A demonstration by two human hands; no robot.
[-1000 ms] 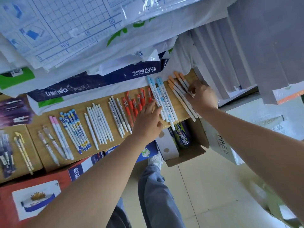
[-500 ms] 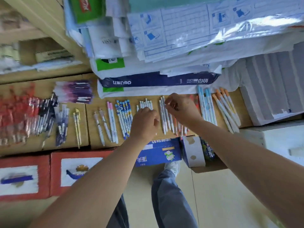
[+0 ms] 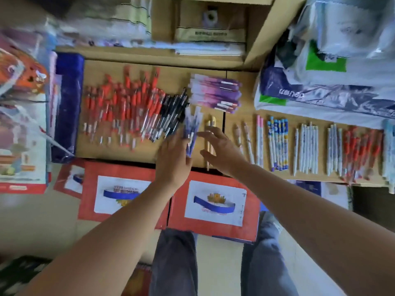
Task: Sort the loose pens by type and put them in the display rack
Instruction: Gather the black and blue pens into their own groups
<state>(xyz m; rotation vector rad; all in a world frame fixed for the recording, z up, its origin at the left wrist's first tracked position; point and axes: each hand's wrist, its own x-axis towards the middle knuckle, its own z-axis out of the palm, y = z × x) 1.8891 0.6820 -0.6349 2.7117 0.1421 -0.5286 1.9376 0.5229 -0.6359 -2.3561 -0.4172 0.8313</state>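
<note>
Wooden shelf [image 3: 100, 151]: left hand [image 3: 173, 161] fingers straight against blue pens [image 3: 193, 124]; right hand [image 3: 222, 152] fingers spread above yellow pens [image 3: 210, 122].

You have two yellow pens [image 3: 210, 122], two pink pens [image 3: 259, 129] and two pale figure-topped pens [image 3: 247, 133]. The blue patterned pens [image 3: 277, 144] number six, as far as the blur allows. Two red cartons [image 3: 215, 182] show in full. The red pens [image 3: 128, 103] are too many to count.
</note>
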